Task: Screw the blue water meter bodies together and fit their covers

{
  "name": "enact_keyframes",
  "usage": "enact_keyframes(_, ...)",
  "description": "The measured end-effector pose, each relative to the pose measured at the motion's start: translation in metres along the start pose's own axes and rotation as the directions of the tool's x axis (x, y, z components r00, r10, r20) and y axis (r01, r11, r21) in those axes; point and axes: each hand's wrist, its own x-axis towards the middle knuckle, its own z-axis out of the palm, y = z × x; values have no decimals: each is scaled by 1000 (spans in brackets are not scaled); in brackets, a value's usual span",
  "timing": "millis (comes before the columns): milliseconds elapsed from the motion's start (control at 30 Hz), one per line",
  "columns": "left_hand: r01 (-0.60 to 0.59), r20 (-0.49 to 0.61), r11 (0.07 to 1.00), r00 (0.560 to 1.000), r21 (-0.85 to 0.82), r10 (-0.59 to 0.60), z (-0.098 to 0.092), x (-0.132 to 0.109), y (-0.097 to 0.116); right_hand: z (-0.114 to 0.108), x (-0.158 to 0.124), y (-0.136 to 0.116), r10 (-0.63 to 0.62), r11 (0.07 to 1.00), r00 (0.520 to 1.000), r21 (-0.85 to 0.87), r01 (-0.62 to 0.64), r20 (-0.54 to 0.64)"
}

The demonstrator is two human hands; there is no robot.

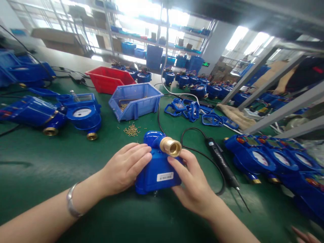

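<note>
A blue water meter with a brass threaded end and a white barcode label stands before me on the green bench. My left hand presses along its left side, fingers together and a bracelet on the wrist. From the right, my right hand grips the meter, thumb just below the brass end; some of its fingers are hidden behind the body. Beyond the meter lies a small heap of brass screws. A black electric screwdriver rests to the right, its bit pointing toward me.
A blue bin holding screws stands behind the heap, beside a red bin. More meters sit left and right. Blue frames lie near a cable. Another person's hand shows at the lower right.
</note>
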Motion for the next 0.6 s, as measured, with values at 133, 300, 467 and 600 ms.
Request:
enact_keyframes(133, 241, 34, 955, 970, -172, -239, 14, -16, -15, 27, -20, 3, -22, 995, 997, -102, 15, -73)
enact_keyframes(300, 669, 59, 600, 687, -438, -724, 24, -14, -4, 37, -31, 4, -22, 984, 991, -180, -2, -132)
enact_keyframes(467, 712, 635, -265, 318, -650, -704, 30, -3, 15, 50, -36, -2, -130, 954, 975, -292, 73, -181)
enact_keyframes(600, 656, 750, -432, 332, -619, -572, 28, 0, 14, 55, -37, -11, -111, 961, 982, -269, 67, -153)
